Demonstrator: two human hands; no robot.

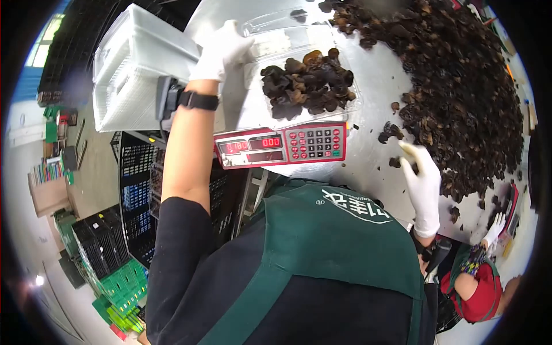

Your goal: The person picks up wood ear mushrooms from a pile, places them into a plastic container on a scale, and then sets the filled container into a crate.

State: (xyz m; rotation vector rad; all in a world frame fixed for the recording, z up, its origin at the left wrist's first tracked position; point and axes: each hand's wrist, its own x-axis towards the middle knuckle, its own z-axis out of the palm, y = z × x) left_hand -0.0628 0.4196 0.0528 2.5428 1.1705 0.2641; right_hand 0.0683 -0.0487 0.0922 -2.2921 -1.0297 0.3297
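Observation:
My left hand [223,50], in a white glove, is at the left side of a clear plastic box [356,106], thumb apart from the fingers and close to its lid [275,41]. Dark wood ear mushrooms [307,83] fill the near half of the box, which sits on a red and white digital scale [282,146]. Its lit displays read about 0.180 and 0.00. My right hand [422,187], also gloved, hangs open over the metal table, thumb and forefinger apart, beside a few loose mushroom pieces [391,132].
A large heap of dark mushrooms [454,86] covers the table's right side. Stacked clear plastic boxes [141,69] stand at the left. Black crates [138,195] and green crates [123,284] are on the floor side. A co-worker in red [480,293] works at the lower right.

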